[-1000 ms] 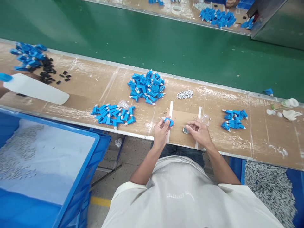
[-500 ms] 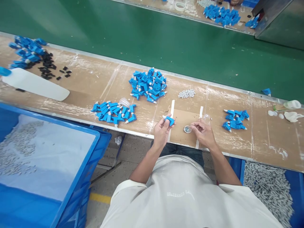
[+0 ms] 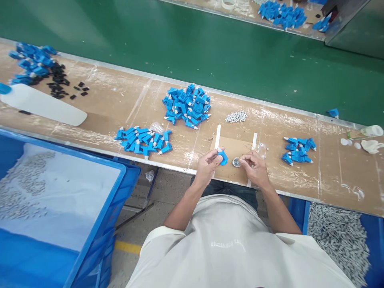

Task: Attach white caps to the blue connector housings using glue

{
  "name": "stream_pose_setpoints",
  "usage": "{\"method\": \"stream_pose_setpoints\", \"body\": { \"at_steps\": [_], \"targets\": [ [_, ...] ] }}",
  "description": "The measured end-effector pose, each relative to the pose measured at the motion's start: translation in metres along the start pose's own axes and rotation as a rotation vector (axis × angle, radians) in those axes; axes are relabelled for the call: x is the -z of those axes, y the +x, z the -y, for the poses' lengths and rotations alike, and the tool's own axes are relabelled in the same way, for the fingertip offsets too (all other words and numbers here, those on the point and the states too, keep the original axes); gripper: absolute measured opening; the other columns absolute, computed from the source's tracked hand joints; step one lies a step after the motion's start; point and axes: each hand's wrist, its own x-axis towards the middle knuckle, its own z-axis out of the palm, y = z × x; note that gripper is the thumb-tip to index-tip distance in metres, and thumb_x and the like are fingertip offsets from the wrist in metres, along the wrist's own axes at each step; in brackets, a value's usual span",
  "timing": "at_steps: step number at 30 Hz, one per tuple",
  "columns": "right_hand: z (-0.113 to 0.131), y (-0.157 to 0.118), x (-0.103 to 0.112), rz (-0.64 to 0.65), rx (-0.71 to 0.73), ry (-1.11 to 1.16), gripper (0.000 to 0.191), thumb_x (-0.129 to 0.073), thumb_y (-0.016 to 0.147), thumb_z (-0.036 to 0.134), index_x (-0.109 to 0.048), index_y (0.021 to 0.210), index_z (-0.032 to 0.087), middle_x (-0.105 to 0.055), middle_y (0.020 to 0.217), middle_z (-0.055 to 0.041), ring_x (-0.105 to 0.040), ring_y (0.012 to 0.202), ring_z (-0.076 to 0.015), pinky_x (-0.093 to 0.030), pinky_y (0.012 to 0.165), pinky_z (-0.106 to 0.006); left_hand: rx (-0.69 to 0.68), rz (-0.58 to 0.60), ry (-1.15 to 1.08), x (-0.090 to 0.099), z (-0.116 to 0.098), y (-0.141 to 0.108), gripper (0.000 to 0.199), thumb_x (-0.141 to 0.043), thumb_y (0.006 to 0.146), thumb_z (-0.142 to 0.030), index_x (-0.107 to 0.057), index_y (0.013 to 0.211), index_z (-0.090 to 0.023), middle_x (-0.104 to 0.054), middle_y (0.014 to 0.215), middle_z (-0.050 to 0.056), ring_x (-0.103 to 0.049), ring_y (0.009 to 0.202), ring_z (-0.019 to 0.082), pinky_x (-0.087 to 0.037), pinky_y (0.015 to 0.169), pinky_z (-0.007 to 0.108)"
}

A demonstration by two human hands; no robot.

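Note:
My left hand point(image 3: 207, 165) pinches a blue plastic part with a white tip point(image 3: 223, 157), held above the bench with the tip pointing up. My right hand point(image 3: 255, 167) is closed, its fingertips at a small round dish point(image 3: 236, 162) that seems to hold something greyish. Whatever those fingers pinch is too small to make out. Between two white tape strips point(image 3: 217, 138) lies a bare brown patch under both hands. Beyond them sits a heap of small grey-white pieces point(image 3: 236, 117), and a clear round lid point(image 3: 262, 149) lies right of my right hand.
Blue parts lie in a large heap point(image 3: 187, 105), a left group point(image 3: 142, 141) and a right group point(image 3: 298, 150). A white bottle point(image 3: 48, 105) and black pieces point(image 3: 58, 80) are far left. Blue bins point(image 3: 120, 180) stand below the bench. A clear container point(image 3: 364, 132) lies right.
My left hand has moved slightly right and turned the blue part so its white tip points up rather than left. My right hand stays at the dish.

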Motion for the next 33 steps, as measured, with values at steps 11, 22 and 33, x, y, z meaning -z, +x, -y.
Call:
{"method": "stream_pose_setpoints", "body": {
  "at_steps": [11, 22, 33],
  "targets": [
    [-0.004, 0.001, 0.018, -0.121, -0.135, 0.242, 0.025, -0.072, 0.089, 0.045, -0.071, 0.084, 0.020, -0.066, 0.078, -0.0009, -0.056, 0.059, -0.0119, -0.048, 0.054, -0.025, 0.231, 0.159, -0.042, -0.006, -0.006, -0.001, 0.042, -0.092, 0.067, -0.038, -0.066, 0.089, -0.015, -0.069, 0.077, 0.001, -0.069, 0.071, 0.014, -0.052, 0.069, 0.025],
    [0.049, -0.002, 0.027, -0.231, 0.025, 0.285, 0.013, -0.073, 0.090, 0.034, -0.073, 0.084, 0.022, -0.070, 0.078, -0.0029, -0.061, 0.063, -0.0152, -0.049, 0.050, -0.026, 0.388, 0.249, -0.039, -0.012, -0.005, 0.000, 0.044, -0.093, 0.065, -0.042, -0.070, 0.087, -0.011, -0.072, 0.075, 0.004, -0.068, 0.062, 0.012, -0.052, 0.059, 0.020],
    [0.061, -0.005, 0.022, -0.200, 0.163, 0.139, 0.004, -0.070, 0.093, 0.025, -0.072, 0.089, 0.023, -0.071, 0.079, -0.0024, -0.065, 0.070, -0.0176, -0.053, 0.063, -0.031, 0.390, 0.316, -0.030, -0.015, -0.009, -0.007, 0.047, -0.092, 0.066, -0.046, -0.070, 0.088, -0.011, -0.071, 0.075, 0.004, -0.066, 0.063, 0.011, -0.053, 0.065, 0.023]
  ]
}}
